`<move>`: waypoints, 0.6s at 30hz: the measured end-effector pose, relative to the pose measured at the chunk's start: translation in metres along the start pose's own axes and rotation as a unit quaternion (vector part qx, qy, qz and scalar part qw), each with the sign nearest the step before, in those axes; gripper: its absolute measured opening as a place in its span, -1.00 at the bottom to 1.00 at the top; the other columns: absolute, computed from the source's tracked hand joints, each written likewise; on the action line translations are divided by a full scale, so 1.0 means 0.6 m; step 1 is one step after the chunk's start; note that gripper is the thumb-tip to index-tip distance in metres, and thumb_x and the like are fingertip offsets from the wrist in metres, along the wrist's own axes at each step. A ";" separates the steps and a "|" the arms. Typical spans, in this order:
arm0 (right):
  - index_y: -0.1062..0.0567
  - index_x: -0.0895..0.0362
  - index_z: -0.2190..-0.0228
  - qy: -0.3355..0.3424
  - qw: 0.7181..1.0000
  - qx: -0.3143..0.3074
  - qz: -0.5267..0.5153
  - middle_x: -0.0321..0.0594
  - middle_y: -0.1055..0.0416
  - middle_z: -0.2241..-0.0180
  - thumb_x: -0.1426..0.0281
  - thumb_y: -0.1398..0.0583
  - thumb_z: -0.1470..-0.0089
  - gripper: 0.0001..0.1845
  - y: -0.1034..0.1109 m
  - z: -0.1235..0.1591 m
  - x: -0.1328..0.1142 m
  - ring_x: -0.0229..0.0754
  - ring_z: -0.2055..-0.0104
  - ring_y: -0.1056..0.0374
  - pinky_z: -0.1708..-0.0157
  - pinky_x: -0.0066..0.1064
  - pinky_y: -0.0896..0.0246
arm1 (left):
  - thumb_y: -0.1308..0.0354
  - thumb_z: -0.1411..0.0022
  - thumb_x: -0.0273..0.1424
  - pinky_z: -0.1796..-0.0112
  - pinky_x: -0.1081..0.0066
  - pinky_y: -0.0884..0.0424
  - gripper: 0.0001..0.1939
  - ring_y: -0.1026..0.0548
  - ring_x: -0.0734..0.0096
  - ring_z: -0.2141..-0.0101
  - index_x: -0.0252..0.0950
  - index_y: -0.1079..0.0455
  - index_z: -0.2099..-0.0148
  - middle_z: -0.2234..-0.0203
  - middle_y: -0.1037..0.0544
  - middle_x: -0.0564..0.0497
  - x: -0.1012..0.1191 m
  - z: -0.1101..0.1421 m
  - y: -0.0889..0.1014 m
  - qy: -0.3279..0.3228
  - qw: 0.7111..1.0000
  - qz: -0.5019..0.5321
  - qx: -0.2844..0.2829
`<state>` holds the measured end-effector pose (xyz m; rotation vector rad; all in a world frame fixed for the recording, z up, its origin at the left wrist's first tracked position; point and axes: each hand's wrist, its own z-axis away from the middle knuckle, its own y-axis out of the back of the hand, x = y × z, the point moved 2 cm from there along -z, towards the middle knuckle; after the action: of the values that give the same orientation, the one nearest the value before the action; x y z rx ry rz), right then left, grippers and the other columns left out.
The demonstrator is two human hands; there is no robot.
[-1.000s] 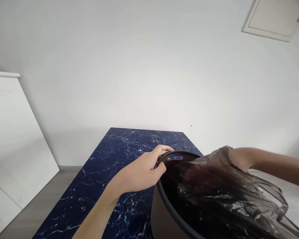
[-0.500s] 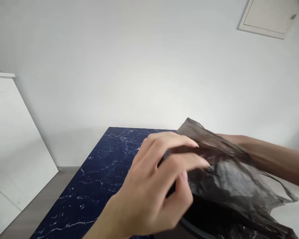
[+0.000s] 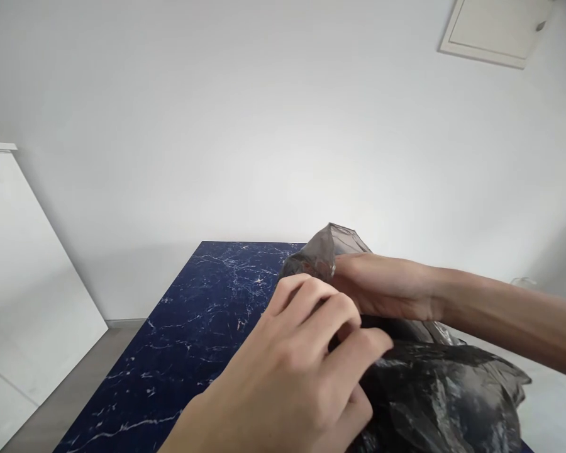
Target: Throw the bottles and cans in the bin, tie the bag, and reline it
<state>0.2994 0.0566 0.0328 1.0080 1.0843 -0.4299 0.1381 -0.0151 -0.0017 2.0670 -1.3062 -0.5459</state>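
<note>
A dark, see-through plastic bag (image 3: 446, 396) lies crumpled at the lower right, with one edge standing up near the table's far side. My left hand (image 3: 306, 365) is closed, its fingers curled on the bag's near left part. Just beyond it, my right hand (image 3: 382, 283) reaches in from the right against the bag's raised edge. Bag film and my left hand hide the right fingers, so their grip does not show. The bag covers whatever is beneath it.
The dark blue, white-veined table (image 3: 183, 333) stretches to the white wall (image 3: 245, 126). On the left stands a white cabinet (image 3: 33, 270) above a grey floor (image 3: 85, 371). A small panel door (image 3: 495, 31) is set high on the wall at right.
My right hand has come out from behind the bag film and moved left, closer to my left hand. The bag has folded down on the right, covering the dark curved rim seen before.
</note>
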 end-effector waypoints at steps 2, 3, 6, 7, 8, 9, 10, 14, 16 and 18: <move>-0.43 0.04 0.53 -0.047 0.994 -0.045 -0.083 -0.26 -0.42 0.51 0.26 -0.19 -0.30 -0.65 0.001 0.012 -0.004 -0.19 0.35 -0.50 0.18 -0.35 -0.59 | -0.10 -0.36 -0.62 0.06 0.17 -0.42 -0.81 -0.39 0.24 0.17 -0.27 -0.48 0.22 0.26 -0.48 -0.06 0.000 0.000 0.002 0.013 1.000 0.000 -0.002; -0.46 0.05 0.48 -0.058 0.992 -0.054 -0.103 -0.25 -0.49 0.43 0.25 -0.24 -0.28 -0.71 0.004 0.018 -0.004 -0.18 0.27 -0.53 0.05 -0.32 -0.58 | -0.11 -0.35 -0.62 0.07 0.18 -0.43 -0.81 -0.39 0.24 0.18 -0.27 -0.43 0.29 0.26 -0.47 -0.06 0.000 0.000 0.005 0.022 1.000 0.001 0.005; -0.61 0.04 0.19 -0.042 0.996 -0.038 -0.062 -0.18 -0.61 0.09 0.16 -0.27 -0.30 -0.77 0.019 0.034 0.006 -0.08 -0.03 -0.55 -0.23 -0.17 -0.46 | -0.12 -0.31 -0.66 0.01 0.16 -0.44 -0.78 -0.45 0.24 0.12 -0.23 -0.32 0.30 0.22 -0.51 -0.04 0.002 0.001 0.015 0.030 0.999 0.014 0.025; -0.62 0.03 0.09 -0.032 0.998 -0.027 -0.044 -0.16 -0.61 0.00 0.12 -0.24 -0.34 -0.70 0.026 0.040 0.013 -0.05 -0.11 -0.53 -0.26 -0.13 -0.43 | -0.10 -0.30 -0.68 -0.06 0.13 -0.43 -0.76 -0.48 0.24 0.07 -0.21 -0.29 0.28 0.20 -0.55 -0.01 0.003 0.003 0.020 0.029 0.999 0.021 0.024; -0.62 0.03 0.02 -0.022 0.999 -0.016 -0.025 -0.14 -0.59 -0.06 0.08 -0.21 -0.36 -0.65 0.034 0.045 0.021 -0.03 -0.15 -0.52 -0.27 -0.11 -0.42 | -0.09 -0.28 -0.70 -0.15 0.10 -0.40 -0.73 -0.50 0.25 0.02 -0.19 -0.26 0.27 0.19 -0.58 0.04 0.003 0.007 0.025 0.030 0.999 0.029 0.019; -0.61 0.03 -0.01 -0.011 1.000 -0.001 -0.008 -0.13 -0.59 -0.09 0.05 -0.19 -0.38 -0.60 0.042 0.050 0.031 -0.01 -0.17 -0.52 -0.27 -0.10 -0.43 | -0.07 -0.26 -0.71 -0.24 0.06 -0.34 -0.71 -0.52 0.27 -0.02 -0.17 -0.23 0.26 0.20 -0.61 0.10 0.003 0.012 0.032 0.032 0.999 0.035 0.013; -0.61 0.03 -0.02 0.000 1.000 0.018 0.005 -0.12 -0.58 -0.10 0.02 -0.19 -0.38 -0.57 0.050 0.055 0.042 0.00 -0.17 -0.52 -0.26 -0.11 -0.43 | -0.04 -0.25 -0.72 -0.32 0.01 -0.27 -0.69 -0.53 0.28 -0.05 -0.15 -0.21 0.25 0.23 -0.63 0.16 0.002 0.020 0.038 0.038 0.999 0.038 0.004; -0.62 0.01 0.04 0.028 0.993 0.106 0.044 -0.10 -0.61 -0.07 -0.10 -0.20 -0.33 -0.51 0.081 0.073 0.083 0.05 -0.15 -0.53 -0.23 -0.08 -0.43 | -0.02 -0.21 -0.68 -0.30 -0.12 -0.30 -0.69 -0.59 0.23 0.08 -0.09 -0.20 0.25 0.43 -0.60 0.22 -0.012 0.057 0.063 0.050 0.998 0.027 0.009; -0.62 0.02 0.05 0.038 0.987 0.142 0.060 -0.07 -0.62 -0.06 -0.14 -0.19 -0.31 -0.47 0.089 0.078 0.095 0.09 -0.15 -0.52 -0.24 -0.04 -0.40 | -0.04 -0.20 -0.67 -0.23 -0.13 -0.37 -0.69 -0.58 0.21 0.19 -0.08 -0.22 0.26 0.47 -0.59 0.21 -0.024 0.073 0.070 0.060 0.998 0.012 0.034; -0.62 0.01 0.03 0.040 0.983 0.163 0.072 -0.07 -0.62 -0.06 -0.15 -0.17 -0.31 -0.45 0.091 0.079 0.102 0.11 -0.17 -0.50 -0.23 -0.02 -0.38 | -0.05 -0.22 -0.67 -0.20 -0.13 -0.39 -0.69 -0.57 0.20 0.21 -0.07 -0.24 0.27 0.45 -0.60 0.20 -0.038 0.084 0.071 0.081 0.995 -0.003 0.053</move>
<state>0.3911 0.0548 0.0090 1.3953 1.0222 -0.4611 0.0693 -0.0222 -0.0081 2.1528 -1.2588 -0.3088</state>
